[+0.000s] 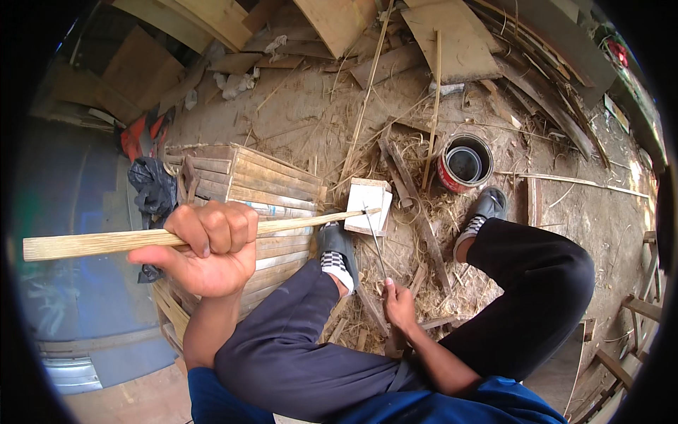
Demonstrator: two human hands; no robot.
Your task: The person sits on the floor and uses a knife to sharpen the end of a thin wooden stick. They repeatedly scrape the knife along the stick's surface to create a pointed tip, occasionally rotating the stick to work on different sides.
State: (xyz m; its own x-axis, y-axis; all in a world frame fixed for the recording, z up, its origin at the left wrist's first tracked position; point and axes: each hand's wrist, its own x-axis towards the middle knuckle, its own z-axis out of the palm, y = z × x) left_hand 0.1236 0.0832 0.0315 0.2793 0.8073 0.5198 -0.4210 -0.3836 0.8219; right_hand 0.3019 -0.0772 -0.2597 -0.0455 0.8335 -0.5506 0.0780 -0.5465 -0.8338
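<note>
My left hand (215, 247) is closed around a long pale strip of wood or bamboo (92, 242), held roughly level across the left half of the view. The strip's thin far end reaches right, over a white flat-topped block (361, 192) on the ground beside my left foot. Low between my knees, my right hand (400, 305) grips a knife with a slim blade (376, 244); its handle is mostly hidden in the fingers. The blade points away from me, and its tip crosses the strip's thin end. Whether the two touch, I cannot tell.
A slatted wooden bench (272, 180) stands at my left, with a black plastic bag (152, 185) beyond it. A red can (446, 177) holding a dark inner pot sits past my right foot. Shavings (438, 254) and sticks litter the dirt; boards (452, 42) lie at the back.
</note>
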